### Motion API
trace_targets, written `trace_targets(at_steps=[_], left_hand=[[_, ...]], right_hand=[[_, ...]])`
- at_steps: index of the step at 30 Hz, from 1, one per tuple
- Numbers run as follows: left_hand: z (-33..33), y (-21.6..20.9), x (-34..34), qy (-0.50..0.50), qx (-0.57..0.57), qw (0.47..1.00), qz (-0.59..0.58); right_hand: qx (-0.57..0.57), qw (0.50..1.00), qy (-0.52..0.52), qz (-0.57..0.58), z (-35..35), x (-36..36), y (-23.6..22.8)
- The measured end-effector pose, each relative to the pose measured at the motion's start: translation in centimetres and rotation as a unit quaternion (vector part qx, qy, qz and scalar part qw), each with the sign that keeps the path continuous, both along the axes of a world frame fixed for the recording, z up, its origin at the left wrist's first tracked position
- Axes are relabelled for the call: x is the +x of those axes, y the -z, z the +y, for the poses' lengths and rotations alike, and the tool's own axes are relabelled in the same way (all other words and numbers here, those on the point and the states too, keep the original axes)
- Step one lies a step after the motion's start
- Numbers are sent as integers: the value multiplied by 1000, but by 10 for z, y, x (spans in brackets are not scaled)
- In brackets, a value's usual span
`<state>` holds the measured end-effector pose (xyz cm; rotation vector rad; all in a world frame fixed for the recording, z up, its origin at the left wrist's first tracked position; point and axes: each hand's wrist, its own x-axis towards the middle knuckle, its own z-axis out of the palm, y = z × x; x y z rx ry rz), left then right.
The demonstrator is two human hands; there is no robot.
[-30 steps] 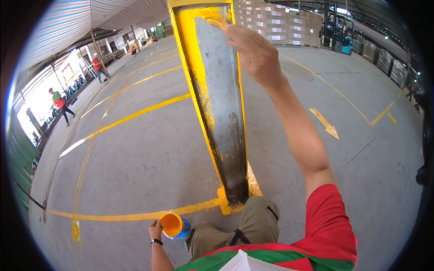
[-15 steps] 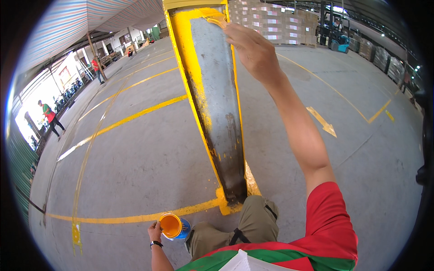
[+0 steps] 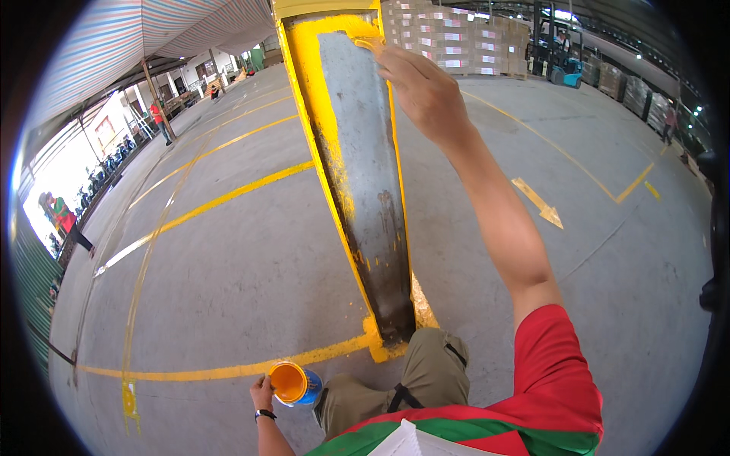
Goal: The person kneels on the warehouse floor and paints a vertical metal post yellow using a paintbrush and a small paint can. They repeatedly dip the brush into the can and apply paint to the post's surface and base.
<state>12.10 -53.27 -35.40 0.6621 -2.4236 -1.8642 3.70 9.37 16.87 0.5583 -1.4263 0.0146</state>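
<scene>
A grey steel column (image 3: 357, 129) with yellow edges stands upright in front of me. Wet yellow paint covers the top and left of its recessed face; the lower end is dark and stained. My right hand (image 3: 426, 90) is raised to the column's upper right, closed around a paintbrush (image 3: 368, 43) whose yellow-coated bristles touch the face near the right flange. Down by my left knee, my left hand (image 3: 262, 393) grips the rim of a blue paint bucket (image 3: 310, 386) with orange-yellow paint inside. Those fingers are partly hidden by the rim.
Yellow lines (image 3: 228, 199) and a floor arrow (image 3: 538, 204) mark the concrete. Stacked cartons (image 3: 456, 42) and a blue forklift (image 3: 564, 72) stand at the back right. A person in red and green (image 3: 65, 216) is at the far left, another person (image 3: 669, 124) at the far right.
My right hand and the brush have slid slightly down the column's face. The person at the left has moved farther left, and a person shows more plainly at the far right.
</scene>
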Motion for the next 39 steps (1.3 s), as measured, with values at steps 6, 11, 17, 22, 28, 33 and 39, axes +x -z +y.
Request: trace_targets(at_steps=[6,11,17,22,28,33,39], left_hand=[[-3,3,-1,-5,3,1000,-17],[-4,2,0,14,16,1000,16],[-4,3,1,26,9,1000,14],[0,-4,4,25,-3,999,23],[4,-7,4,13,6,999,47],[-7,0,-4,71,15,997,34],[-8,13,-9,87,26,994,63]], right_hand=[[33,998,30,53,-1,1,-7],[25,996,86,-22,-11,6,-7],[75,985,154,-29,-31,20,-11],[167,952,255,-11,-50,25,-20],[263,897,354,0,-67,25,-25],[290,865,408,-39,-73,25,-30],[346,828,439,-42,-85,18,-32]])
